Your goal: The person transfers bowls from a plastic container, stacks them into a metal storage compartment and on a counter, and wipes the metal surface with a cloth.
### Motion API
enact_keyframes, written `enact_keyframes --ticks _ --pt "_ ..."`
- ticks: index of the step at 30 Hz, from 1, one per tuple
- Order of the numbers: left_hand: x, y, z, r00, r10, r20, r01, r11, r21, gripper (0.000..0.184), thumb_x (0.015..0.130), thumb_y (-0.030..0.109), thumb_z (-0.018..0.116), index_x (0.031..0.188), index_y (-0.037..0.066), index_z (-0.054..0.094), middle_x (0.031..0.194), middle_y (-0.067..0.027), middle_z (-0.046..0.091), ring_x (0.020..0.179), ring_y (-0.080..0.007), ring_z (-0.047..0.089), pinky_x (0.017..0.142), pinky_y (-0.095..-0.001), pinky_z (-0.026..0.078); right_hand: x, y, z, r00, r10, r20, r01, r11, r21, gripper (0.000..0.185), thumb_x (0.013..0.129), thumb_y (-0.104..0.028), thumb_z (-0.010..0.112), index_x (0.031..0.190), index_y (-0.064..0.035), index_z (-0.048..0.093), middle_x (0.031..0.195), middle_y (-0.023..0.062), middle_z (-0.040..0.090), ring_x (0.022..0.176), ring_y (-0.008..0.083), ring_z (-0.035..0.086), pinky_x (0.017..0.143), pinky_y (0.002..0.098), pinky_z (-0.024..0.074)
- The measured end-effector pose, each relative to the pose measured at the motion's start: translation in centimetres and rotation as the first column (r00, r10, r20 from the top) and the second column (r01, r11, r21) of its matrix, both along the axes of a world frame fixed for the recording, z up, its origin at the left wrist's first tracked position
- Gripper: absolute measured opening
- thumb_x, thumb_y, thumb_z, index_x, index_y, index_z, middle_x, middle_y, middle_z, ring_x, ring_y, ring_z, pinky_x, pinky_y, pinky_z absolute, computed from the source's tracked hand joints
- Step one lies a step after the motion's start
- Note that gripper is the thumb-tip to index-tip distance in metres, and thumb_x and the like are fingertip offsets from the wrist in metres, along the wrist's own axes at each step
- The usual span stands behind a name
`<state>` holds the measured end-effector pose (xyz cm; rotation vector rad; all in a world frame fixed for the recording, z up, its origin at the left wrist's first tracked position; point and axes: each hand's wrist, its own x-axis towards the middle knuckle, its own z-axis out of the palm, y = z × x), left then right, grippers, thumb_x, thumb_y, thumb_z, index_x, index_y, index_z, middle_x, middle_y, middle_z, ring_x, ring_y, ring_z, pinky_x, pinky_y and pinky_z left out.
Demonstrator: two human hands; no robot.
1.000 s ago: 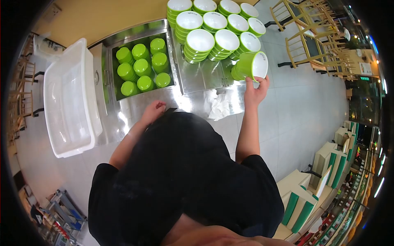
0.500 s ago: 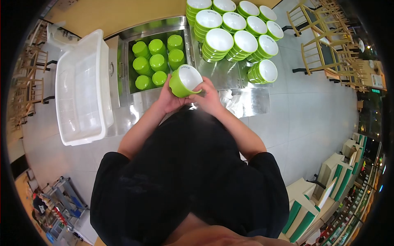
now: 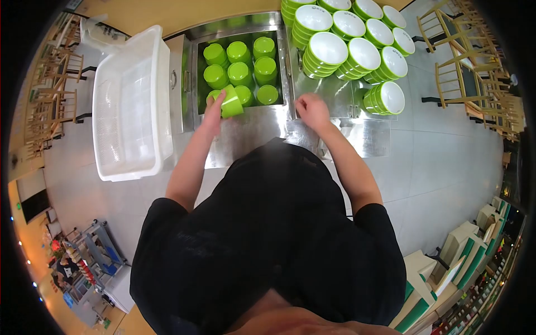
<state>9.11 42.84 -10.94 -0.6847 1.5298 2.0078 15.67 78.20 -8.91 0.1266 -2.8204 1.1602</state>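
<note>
My left hand (image 3: pixel 212 118) grips a green bowl (image 3: pixel 233 103), tipped on its side over the front left of a recessed steel compartment (image 3: pixel 288 72). Inside that compartment stand stacks of upside-down green bowls (image 3: pixel 239 73) in rows. The held bowl partly covers the front-left stack. Its opening faces away from me. Curled closed, my right hand (image 3: pixel 313 111) hovers by the compartment's front right corner, with nothing seen in it. To its right rises a small stack of green bowls with white insides (image 3: pixel 385 99), leaning sideways.
Taller stacks of upright green-and-white bowls (image 3: pixel 328 50) crowd the steel counter (image 3: pixel 251 129) at the back right. A large white perforated plastic basket (image 3: pixel 162 100) stands at the left. Wooden chairs (image 3: pixel 455 84) are on the floor at the right.
The bowl was held in both hands with its white inside up. My left hand has carried it left and turned it over sideways; my right hand has let go and moved right.
</note>
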Motion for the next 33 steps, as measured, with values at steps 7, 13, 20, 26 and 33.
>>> enact_keyframes --ticks 7,13,20,26,33 --pt "-4.6 -4.0 -1.5 0.902 -0.418 -0.107 0.061 0.369 -0.927 0.101 0.080 0.062 0.080 0.152 0.005 0.037 0.140 -0.0330 0.051 0.126 -0.0476 0.056 0.109 -0.0497 0.047 -0.4 0.1 -2.3 0.983 -0.021 -0.184 0.069 0.965 0.255 0.015 0.084 -0.019 0.070 0.075 -0.0093 0.062 0.084 0.0115 0.062 0.089 0.0349 0.059 0.082 0.0486 0.0456" --pt "-7.3 -2.8 -1.5 0.718 -0.661 0.218 0.246 -0.052 -0.968 0.098 0.081 0.058 0.080 0.154 0.009 0.037 0.145 -0.0282 0.047 0.133 -0.0479 0.051 0.111 -0.0509 0.046 -0.5 -0.2 -2.9 0.973 -0.041 -0.227 0.119 0.931 0.344 0.013 0.082 -0.021 0.069 0.077 -0.0109 0.062 0.085 0.0096 0.059 0.090 0.0326 0.057 0.081 0.0476 0.0443" --pt "-9.1 -2.5 -5.6 0.598 -0.670 0.439 0.358 -0.266 -0.895 0.097 0.084 0.053 0.079 0.158 0.014 0.031 0.148 -0.0258 0.042 0.133 -0.0454 0.049 0.110 -0.0517 0.047 -0.9 -0.1 -2.5 0.981 -0.026 -0.193 0.095 0.931 0.353 0.014 0.082 -0.022 0.069 0.078 -0.0104 0.062 0.086 0.0094 0.058 0.090 0.0319 0.057 0.080 0.0473 0.0445" --pt "-9.2 -2.3 -7.5 0.562 -0.666 0.490 0.422 -0.279 -0.863 0.097 0.084 0.052 0.081 0.159 0.016 0.031 0.146 -0.0238 0.042 0.132 -0.0442 0.049 0.108 -0.0515 0.049 -1.0 -0.3 -2.4 0.974 -0.031 -0.226 0.115 0.922 0.369 0.013 0.080 -0.020 0.069 0.077 -0.0111 0.060 0.086 0.0090 0.057 0.088 0.0313 0.056 0.078 0.0465 0.0441" --pt "-9.7 -2.0 -9.2 0.567 -0.635 0.524 0.484 -0.259 -0.836 0.097 0.081 0.051 0.083 0.160 0.022 0.033 0.152 -0.0189 0.038 0.137 -0.0422 0.045 0.108 -0.0540 0.047 -1.4 -0.2 -2.2 0.973 -0.012 -0.231 0.098 0.925 0.366 0.012 0.079 -0.019 0.069 0.077 -0.0110 0.060 0.086 0.0088 0.057 0.088 0.0313 0.056 0.077 0.0460 0.0439"
